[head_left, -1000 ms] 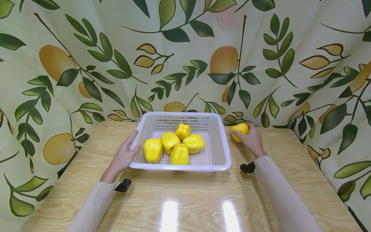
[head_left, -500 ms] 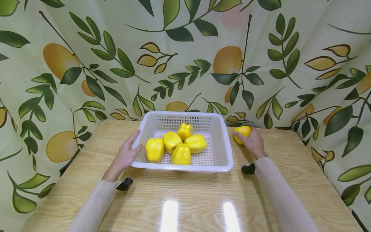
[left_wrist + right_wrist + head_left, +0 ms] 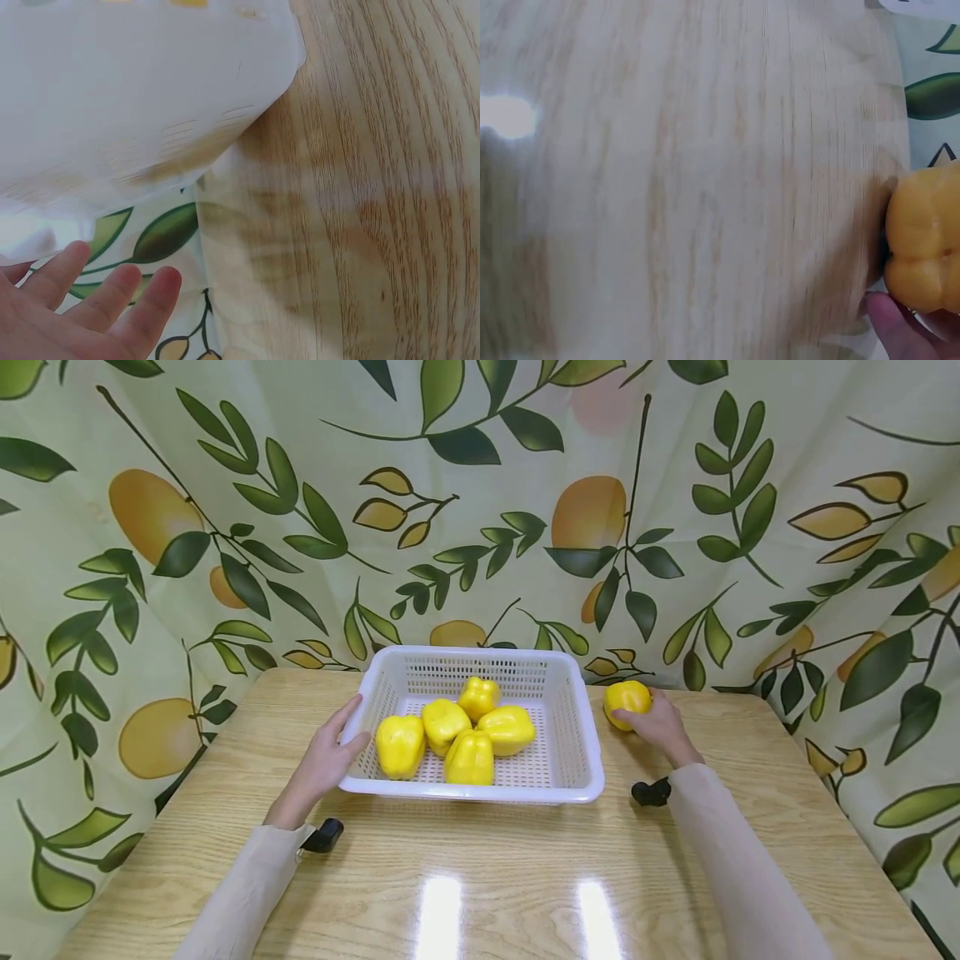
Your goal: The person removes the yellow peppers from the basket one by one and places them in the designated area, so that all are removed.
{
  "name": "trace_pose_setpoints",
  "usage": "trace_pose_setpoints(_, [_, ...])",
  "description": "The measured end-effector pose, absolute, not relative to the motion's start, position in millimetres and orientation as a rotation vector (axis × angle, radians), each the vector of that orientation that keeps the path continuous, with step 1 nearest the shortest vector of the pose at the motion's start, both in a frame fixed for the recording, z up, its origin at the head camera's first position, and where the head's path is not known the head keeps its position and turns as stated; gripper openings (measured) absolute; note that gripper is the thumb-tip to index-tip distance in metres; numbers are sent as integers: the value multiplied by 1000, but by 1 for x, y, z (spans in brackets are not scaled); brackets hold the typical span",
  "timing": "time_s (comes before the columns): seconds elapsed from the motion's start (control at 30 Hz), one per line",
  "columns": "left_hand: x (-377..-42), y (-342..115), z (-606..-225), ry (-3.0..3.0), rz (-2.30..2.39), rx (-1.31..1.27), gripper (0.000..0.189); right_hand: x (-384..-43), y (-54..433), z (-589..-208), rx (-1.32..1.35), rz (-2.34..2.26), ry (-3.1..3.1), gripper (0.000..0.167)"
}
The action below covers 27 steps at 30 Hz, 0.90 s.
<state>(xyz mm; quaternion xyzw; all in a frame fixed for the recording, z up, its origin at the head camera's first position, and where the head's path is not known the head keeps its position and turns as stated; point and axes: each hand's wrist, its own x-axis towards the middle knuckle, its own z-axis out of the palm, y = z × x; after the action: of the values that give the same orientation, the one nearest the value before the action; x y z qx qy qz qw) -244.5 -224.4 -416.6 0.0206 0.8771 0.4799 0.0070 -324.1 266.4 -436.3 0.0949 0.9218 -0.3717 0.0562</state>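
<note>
A white plastic basket [image 3: 468,792] stands on the wooden table with several yellow bell peppers [image 3: 469,758] lying in it. At its left wall is my left hand [image 3: 322,760], fingers extended and thumb near the rim. In the left wrist view those fingers [image 3: 146,307] look spread and fairly straight by the basket's outer side [image 3: 150,90]. Right of the basket, near the table's far edge, my right hand [image 3: 662,727] holds another yellow bell pepper [image 3: 627,700] from its right side. The right wrist view shows the thumb against this bell pepper [image 3: 922,240]; the other fingers are mostly hidden.
A leaf-and-fruit printed cloth [image 3: 465,502] hangs right behind the far edge of the wooden table [image 3: 517,877]. Black wrist-worn devices [image 3: 324,836] sit under both wrists. Bright light reflections lie on the table's front part.
My right hand has drawn slightly to the right, and the bell pepper beside the basket has turned a little, showing more of its side. My left hand and the basket keep their places.
</note>
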Motion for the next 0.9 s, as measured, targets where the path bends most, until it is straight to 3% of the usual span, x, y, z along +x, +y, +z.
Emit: trace_pose_setpoints(0.9, [-244, -225, -418, 2747, 1515, 71, 67, -321, 276, -447, 178, -1199, 2893, 102])
